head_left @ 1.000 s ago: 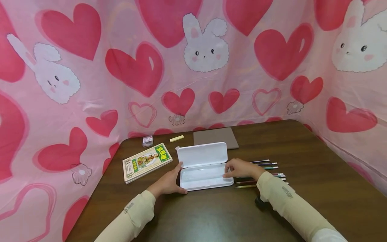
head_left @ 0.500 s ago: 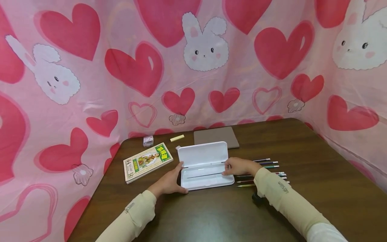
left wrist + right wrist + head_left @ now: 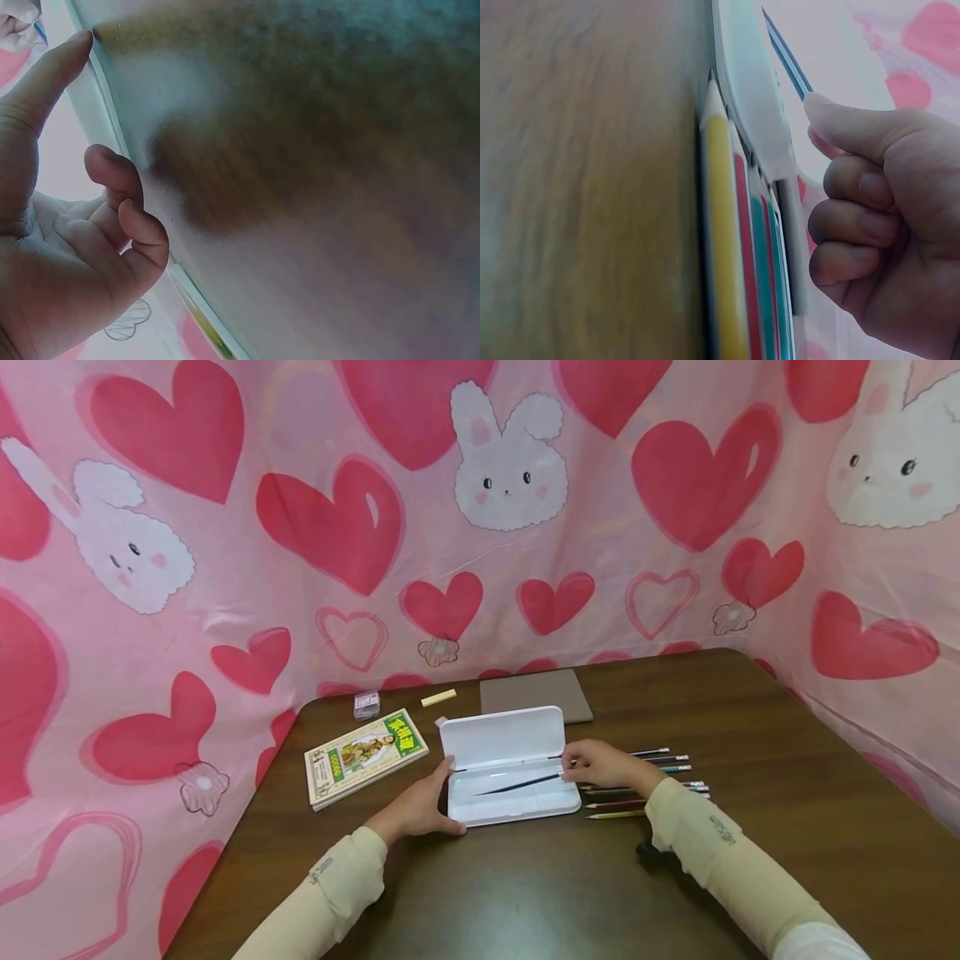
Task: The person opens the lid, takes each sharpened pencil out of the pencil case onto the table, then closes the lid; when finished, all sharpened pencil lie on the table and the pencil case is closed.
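Note:
A white pencil case (image 3: 487, 814) lies with its lid up in the middle of the table. My left hand (image 3: 412, 806) grips its left end, thumb at the near corner and forefinger by the hinge side. In the left wrist view the thumb (image 3: 56, 71) touches the case's edge, and the other fingers are bent. My right hand (image 3: 600, 762) pinches a dark blue pencil (image 3: 517, 786) between thumb and forefinger. The pencil slants over the case's tray, its pinched end higher. Beneath and beside the right hand, several pencils (image 3: 618, 815) lie on the table; the arm partly hides them.
Left of the case is a book (image 3: 367, 758) with a picture cover. Farther back are a small clear box (image 3: 367, 705), a yellow strip (image 3: 438, 698) and a grey-brown flat pad (image 3: 573, 697) behind the lid. A patterned pink cloth (image 3: 517, 568) hangs along the table's far edge.
My right hand has lifted slightly and shifted a little right, tilting the pencil, which shows more clearly over the tray. The left hand stays on the case.

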Motion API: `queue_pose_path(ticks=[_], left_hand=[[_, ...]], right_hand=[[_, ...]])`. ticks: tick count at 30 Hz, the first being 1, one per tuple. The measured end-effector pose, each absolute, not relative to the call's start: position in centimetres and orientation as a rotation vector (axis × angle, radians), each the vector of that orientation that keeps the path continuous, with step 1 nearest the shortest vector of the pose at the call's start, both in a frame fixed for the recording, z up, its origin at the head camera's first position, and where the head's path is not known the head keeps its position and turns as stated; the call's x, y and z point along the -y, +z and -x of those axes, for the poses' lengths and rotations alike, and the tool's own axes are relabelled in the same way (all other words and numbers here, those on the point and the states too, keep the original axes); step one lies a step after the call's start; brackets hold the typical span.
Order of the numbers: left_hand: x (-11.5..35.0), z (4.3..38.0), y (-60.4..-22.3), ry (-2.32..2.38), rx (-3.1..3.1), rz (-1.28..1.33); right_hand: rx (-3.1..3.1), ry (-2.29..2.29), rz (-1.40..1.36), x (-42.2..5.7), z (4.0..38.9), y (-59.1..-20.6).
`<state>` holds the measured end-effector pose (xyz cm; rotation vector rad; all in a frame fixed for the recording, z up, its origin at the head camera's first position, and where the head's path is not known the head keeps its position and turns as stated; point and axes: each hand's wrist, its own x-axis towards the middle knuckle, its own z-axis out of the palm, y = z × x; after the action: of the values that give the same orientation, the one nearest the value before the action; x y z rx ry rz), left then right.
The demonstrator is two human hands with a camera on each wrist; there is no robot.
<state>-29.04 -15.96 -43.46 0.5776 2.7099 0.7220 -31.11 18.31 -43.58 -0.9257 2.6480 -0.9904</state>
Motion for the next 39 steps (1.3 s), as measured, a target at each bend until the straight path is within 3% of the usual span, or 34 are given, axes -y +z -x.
queue_pose_path(ticks=[39], left_hand=[[15.9, 29.0, -43.3, 0.709, -2.723, -0.563]], right_hand=[[-2.659, -1.190, 0.758, -29.7, 25.6, -43.1]])
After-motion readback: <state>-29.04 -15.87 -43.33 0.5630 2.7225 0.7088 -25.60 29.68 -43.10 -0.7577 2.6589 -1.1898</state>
